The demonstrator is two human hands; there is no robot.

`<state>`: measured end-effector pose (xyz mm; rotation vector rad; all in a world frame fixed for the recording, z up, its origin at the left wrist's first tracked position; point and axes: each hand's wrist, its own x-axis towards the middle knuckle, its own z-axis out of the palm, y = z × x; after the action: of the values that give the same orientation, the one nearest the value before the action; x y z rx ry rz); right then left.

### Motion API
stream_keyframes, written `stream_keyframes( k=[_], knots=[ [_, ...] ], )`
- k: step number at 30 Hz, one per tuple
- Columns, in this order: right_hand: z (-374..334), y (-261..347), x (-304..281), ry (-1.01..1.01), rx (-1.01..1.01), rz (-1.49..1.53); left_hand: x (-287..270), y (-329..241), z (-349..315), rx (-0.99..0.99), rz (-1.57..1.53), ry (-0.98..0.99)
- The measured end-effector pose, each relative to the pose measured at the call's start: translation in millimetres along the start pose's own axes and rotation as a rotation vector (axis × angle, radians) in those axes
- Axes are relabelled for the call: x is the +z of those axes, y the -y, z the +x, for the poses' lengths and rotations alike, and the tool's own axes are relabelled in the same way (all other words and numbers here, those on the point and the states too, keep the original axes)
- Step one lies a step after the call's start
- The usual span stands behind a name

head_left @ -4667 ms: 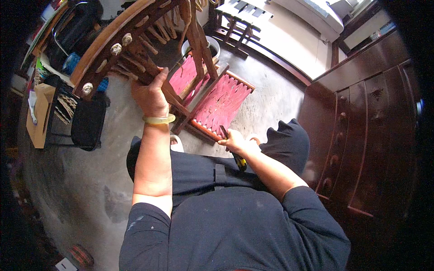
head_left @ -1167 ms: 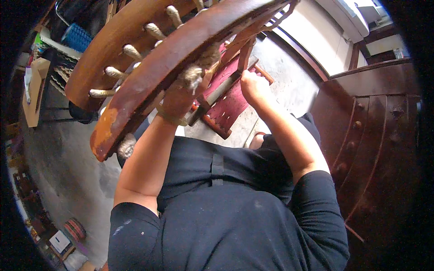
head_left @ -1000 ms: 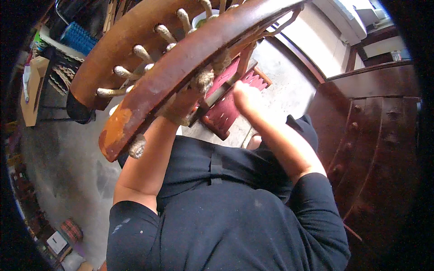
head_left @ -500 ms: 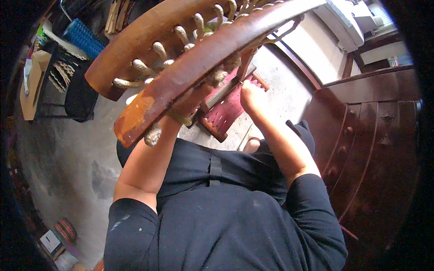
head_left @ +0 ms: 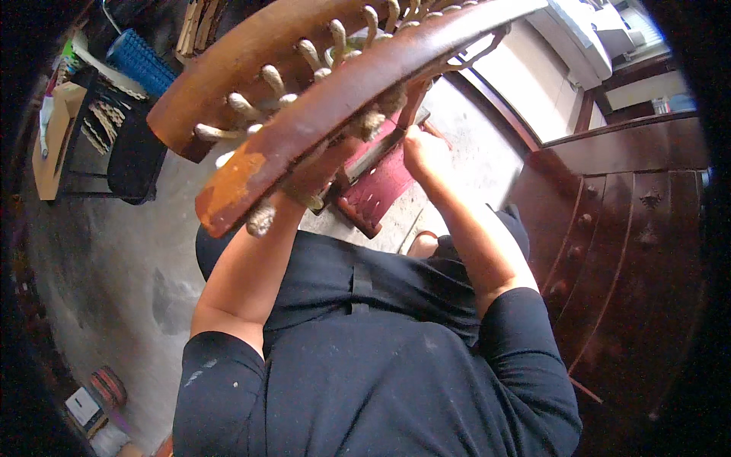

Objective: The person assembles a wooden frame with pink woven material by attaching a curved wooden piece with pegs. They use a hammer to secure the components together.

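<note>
A large brown wooden frame (head_left: 320,114) fills the upper middle of the head view, tilted up to the right. Its two curved rails are joined by a row of pale rope (head_left: 308,55) threaded through holes, and a knotted rope end (head_left: 260,219) hangs below the near rail. My left forearm runs up behind this rail, which hides most of the left hand and its fingers. Beyond the frame, my right hand (head_left: 425,154) is closed beside a wooden upright; what its fingers hold is hidden. Under the hands stands a low stool with a torn red seat (head_left: 377,190).
At the far left are a black chair (head_left: 137,171), cardboard (head_left: 59,141) and a blue mesh roll (head_left: 141,61). Dark wooden panelling (head_left: 624,251) rises close on my right. A striped bundle (head_left: 109,387) lies on the floor at lower left. My foot (head_left: 423,244) shows beside the stool.
The near rail's lower end and its hanging knot have shifted slightly up and right. My right hand stays by the wooden upright, its fingers slightly altered in pose.
</note>
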<state>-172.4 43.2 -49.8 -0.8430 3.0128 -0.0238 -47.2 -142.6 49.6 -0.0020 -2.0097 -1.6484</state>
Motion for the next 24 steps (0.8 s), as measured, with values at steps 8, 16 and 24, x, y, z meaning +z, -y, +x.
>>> stream_keyframes(
  k=[8, 16, 24],
  knots=[
    [-55.1, 73.2, -26.5, 0.259, -0.177, 0.301, -5.4, 2.8, -6.1, 0.070, 0.091, -0.028],
    [-15.9, 43.4, -50.2, 0.123, -0.045, 0.066, -4.2, -1.1, -0.7, 0.114, 0.081, -0.043],
    [-28.1, 48.7, -25.5, 0.212, -0.086, 0.263, -0.4, 22.3, -6.3, 0.032, -0.004, -0.108]
  ],
)
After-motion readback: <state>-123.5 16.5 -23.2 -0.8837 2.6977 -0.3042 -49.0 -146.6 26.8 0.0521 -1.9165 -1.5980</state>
